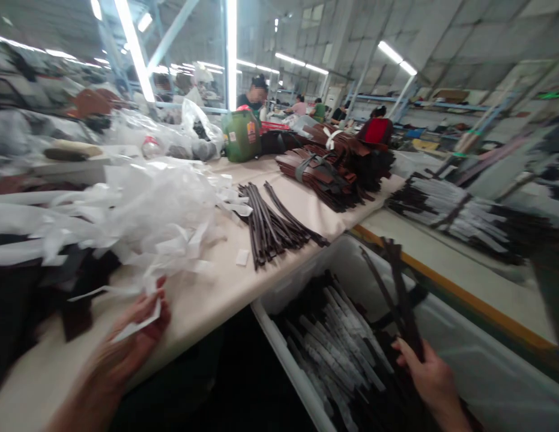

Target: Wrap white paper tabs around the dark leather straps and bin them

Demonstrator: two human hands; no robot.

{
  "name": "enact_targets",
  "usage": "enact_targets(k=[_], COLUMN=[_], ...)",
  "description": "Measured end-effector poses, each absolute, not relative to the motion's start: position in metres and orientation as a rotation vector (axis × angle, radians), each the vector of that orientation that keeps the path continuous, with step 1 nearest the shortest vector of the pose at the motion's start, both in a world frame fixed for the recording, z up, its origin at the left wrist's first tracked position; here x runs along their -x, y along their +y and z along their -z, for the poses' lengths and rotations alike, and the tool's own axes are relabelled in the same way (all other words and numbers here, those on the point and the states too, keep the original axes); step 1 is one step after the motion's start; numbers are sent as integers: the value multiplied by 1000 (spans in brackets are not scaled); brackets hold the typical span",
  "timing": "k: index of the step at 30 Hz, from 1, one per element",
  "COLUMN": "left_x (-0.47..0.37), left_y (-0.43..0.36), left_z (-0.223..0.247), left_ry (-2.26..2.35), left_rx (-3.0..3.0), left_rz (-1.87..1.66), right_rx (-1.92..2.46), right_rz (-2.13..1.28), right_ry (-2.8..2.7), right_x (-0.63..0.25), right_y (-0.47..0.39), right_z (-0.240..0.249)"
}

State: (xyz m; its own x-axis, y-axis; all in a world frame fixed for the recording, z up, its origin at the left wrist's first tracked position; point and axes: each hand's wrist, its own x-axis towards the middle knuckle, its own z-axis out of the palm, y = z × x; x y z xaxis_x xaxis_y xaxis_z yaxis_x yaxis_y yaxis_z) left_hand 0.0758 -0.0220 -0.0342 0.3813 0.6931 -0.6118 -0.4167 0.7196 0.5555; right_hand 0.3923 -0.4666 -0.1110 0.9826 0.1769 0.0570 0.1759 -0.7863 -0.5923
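Note:
My left hand point(142, 327), low at the left over the cream table point(207, 300), has its fingers closed round a thin white strip point(137, 326). Beyond it spreads a loose heap of white strips point(148, 210). Over the white bin point(279, 342) at the lower right, my right hand point(430, 375) grips dark strips point(403, 294) that point upward. Inside the bin lie many dark and whitish strips point(342, 336). A fanned bunch of dark strips point(274, 231) rests on the table between my hands.
Tied brown bundles point(319, 174) and a green container point(242, 135) stand at the back of the table. Dark pieces point(76, 288) lie at the left. Another bundle point(463, 213) rests on a white surface with a yellow edge point(459, 300). Several people sit farther back.

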Motion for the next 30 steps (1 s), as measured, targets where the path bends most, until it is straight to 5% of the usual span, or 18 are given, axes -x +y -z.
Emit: enact_targets(k=[10, 15, 30], left_x=[-74, -80, -83], left_y=[-47, -62, -76], left_z=[42, 40, 51], left_ry=[716, 600, 593], left_rx=[-1016, -1161, -1122], left_rz=[-841, -761, -387], right_rx=[1709, 1432, 1419], right_rz=[-598, -870, -630], right_ry=[-648, -856, -978], right_x=[-302, -254, -241], right_y=[-279, -178, -116], right_z=[13, 3, -1])
